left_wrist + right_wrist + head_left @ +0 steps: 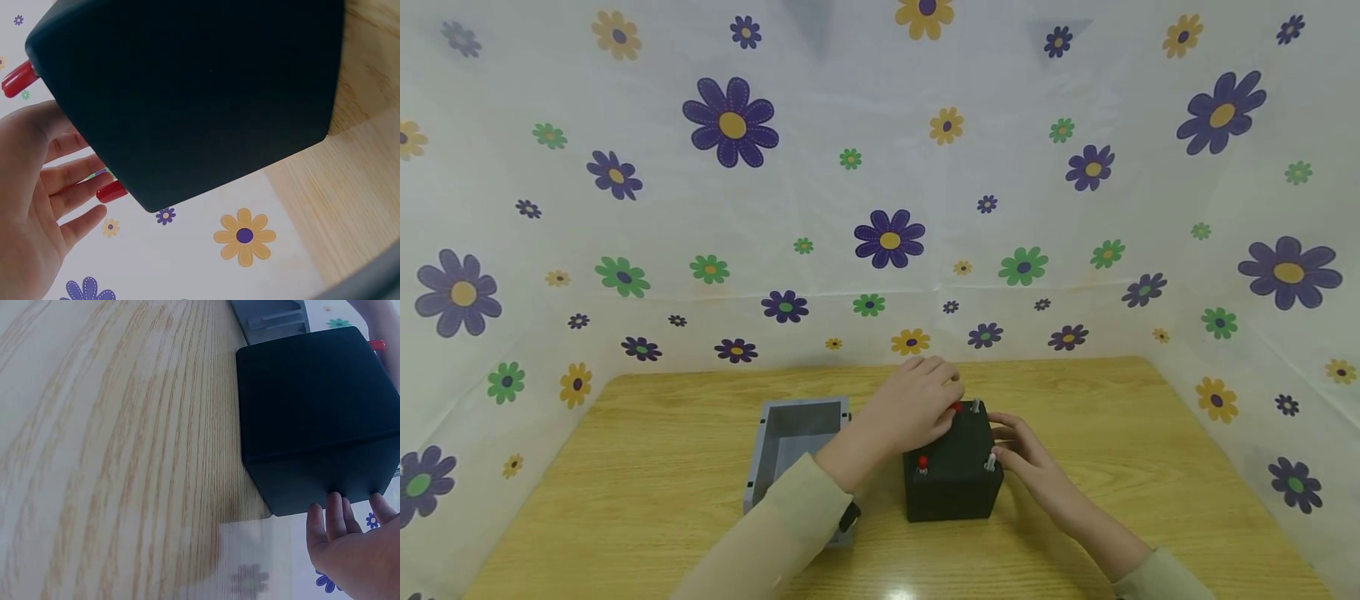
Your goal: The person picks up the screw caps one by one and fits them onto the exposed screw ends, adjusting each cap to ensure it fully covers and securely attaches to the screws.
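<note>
A black box (953, 496) stands on the table with small metal toggle switches at its top corners. Red caps show on the left-side toggles, one of them the near-left red cap (20, 79). My left hand (910, 404) reaches over the box top, thumb and index finger pinching a red cap (957, 407) near the back; in the left wrist view, its other fingers spread beside the far red cap (112, 191), and the thumb is hidden. My right hand (1033, 467) rests on the box's right side, fingertips (335, 503) against the wall, thumb beside the near metal toggle (990, 462).
An open grey container (758, 454) stands left of the box, partly covered by the left forearm. The wooden table (647, 467) runs back to a white flower-patterned cloth (820, 200) hanging around the back and sides. A dark wristband (848, 517) shows at the left cuff.
</note>
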`<state>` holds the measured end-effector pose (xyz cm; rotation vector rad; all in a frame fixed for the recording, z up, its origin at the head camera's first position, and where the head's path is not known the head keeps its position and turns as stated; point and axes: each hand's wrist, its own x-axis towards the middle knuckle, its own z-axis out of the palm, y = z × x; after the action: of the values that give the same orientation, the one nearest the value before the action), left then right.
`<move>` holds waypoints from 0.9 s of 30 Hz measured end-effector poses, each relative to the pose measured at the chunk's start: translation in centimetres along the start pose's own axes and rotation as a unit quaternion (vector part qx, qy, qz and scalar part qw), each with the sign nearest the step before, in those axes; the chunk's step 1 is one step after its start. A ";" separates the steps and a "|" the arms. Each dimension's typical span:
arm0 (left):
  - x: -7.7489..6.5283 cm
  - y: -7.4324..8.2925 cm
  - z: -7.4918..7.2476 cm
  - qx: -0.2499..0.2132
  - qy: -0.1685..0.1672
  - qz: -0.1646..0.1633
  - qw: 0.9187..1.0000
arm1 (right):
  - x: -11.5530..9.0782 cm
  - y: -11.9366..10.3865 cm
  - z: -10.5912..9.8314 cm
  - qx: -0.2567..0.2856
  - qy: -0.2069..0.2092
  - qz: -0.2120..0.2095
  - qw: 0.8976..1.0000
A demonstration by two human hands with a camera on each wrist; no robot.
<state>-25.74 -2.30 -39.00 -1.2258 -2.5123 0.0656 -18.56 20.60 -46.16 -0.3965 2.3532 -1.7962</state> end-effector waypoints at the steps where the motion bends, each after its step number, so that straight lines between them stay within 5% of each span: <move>1: 0.1 0.0 0.0 0.001 0.000 0.000 1.000 | 0.0 0.0 0.0 0.001 0.001 0.001 1.000; 27: 2.2 0.8 0.3 -0.020 0.009 -0.001 1.000 | 0.1 0.2 -0.2 -0.003 -0.001 -0.002 1.000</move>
<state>-26.49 -0.13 -38.77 -1.2335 -2.5111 0.0025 -18.69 20.78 -46.31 -0.4033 2.3598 -1.7897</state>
